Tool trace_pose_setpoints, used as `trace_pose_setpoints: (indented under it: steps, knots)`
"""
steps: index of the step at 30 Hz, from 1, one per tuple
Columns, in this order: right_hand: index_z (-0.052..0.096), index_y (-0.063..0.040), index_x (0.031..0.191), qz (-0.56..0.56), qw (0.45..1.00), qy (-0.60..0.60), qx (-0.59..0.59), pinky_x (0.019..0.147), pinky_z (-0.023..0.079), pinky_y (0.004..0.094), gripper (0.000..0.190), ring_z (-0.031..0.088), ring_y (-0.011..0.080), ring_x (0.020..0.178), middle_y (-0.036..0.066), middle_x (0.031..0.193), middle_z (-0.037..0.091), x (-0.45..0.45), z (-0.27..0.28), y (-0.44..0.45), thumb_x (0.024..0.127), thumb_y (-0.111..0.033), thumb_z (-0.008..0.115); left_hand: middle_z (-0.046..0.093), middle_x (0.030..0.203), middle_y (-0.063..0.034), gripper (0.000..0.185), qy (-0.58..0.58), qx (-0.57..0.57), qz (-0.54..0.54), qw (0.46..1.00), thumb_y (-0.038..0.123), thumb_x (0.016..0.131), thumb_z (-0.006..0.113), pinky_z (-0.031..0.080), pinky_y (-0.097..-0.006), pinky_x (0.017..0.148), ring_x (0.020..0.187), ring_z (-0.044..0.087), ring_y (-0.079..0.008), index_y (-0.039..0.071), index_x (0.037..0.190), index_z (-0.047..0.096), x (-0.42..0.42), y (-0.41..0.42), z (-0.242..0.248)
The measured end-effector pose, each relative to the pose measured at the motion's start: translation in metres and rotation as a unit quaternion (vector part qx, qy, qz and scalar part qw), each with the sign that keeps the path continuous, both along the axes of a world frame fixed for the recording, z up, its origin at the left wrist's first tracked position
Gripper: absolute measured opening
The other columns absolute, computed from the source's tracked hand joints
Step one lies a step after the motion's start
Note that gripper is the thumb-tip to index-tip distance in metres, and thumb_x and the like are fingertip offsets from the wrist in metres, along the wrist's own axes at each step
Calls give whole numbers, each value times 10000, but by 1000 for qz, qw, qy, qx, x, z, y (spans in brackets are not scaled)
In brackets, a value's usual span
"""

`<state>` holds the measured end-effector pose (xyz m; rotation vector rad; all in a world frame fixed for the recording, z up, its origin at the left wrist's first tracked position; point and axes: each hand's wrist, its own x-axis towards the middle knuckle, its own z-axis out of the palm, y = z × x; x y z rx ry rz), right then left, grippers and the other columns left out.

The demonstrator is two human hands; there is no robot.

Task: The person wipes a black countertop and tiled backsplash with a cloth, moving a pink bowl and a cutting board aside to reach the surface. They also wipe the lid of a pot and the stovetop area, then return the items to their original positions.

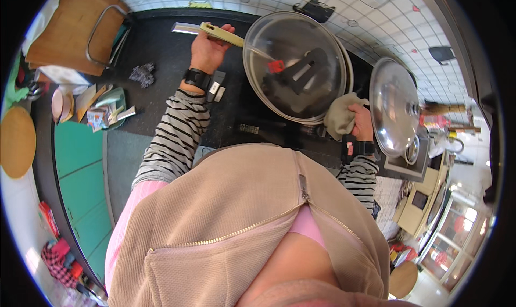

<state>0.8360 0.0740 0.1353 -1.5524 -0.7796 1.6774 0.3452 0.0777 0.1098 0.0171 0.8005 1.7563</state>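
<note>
A large round pan (296, 101) with a shiny rim is over the dark cooktop. Its see-through-looking surface carries red and black shapes, perhaps reflections; I cannot tell whether a glass lid covers it. My left hand (209, 51), palm up, grips the pan's cream handle (221, 35). Just left of that hand shows a shiny metal strip (185, 28), its kind unclear. My right hand (363, 121) holds a bunched grey-green cloth (340, 115) against the pan's lower right side. Right beside this hand, a domed lid (393, 105) with a knob is tilted up.
Cutting boards (76, 28) stand in a metal rack at the back left. A crumpled scouring pad (143, 74) lies on the black counter (161, 61). A green tray (117, 99) with small items sits at the left edge. Beyond the lid are a sink (419, 162) and tiled wall (363, 28).
</note>
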Motion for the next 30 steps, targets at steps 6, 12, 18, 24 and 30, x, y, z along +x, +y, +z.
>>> trace_pose_setpoints:
  steps: [6, 12, 18, 24, 30]
  knots:
    - [613, 30, 1076, 10, 998, -70, 4, 779, 593, 420, 234, 676, 286, 833, 123, 927, 654, 0, -10, 35, 857, -34, 562, 685, 1021, -141, 305, -104, 103, 5, 989, 361, 1055, 530, 494, -521, 990, 1026, 654, -342, 78, 962, 596, 1, -3, -21]
    - [643, 42, 986, 28, 996, -35, -73, 722, 600, 416, 172, 696, 278, 799, 120, 883, 670, 0, -12, 50, 860, -62, 589, 417, 684, -21, 457, -88, 42, 69, 993, 459, 1044, 536, 432, -451, 819, 682, 424, -239, 147, 730, 423, 16, 8, -4]
    - [637, -5, 828, -29, 987, -154, -16, 667, 526, 362, 55, 627, 233, 730, 83, 823, 621, -17, -6, 47, 791, -25, 603, 469, 616, 5, 391, -158, 9, 92, 983, 401, 998, 621, 429, -442, 741, 613, 476, -225, 179, 705, 488, 14, 1, 8]
    - [624, -4, 776, 4, 996, -52, 69, 674, 498, 346, 32, 598, 186, 729, 51, 808, 606, -90, 25, 13, 781, -24, 600, 470, 607, -4, 363, -35, 95, 125, 987, 342, 967, 646, 432, -446, 723, 592, 464, -235, 171, 692, 483, -47, -30, 17]
    - [627, 9, 726, 79, 987, -72, 121, 538, 427, 388, 93, 546, 178, 579, 54, 635, 551, -213, 22, 4, 783, -63, 619, 342, 558, -9, 456, -42, 33, 103, 993, 292, 973, 582, 386, -417, 709, 582, 356, -215, 181, 603, 341, -195, -68, 21]
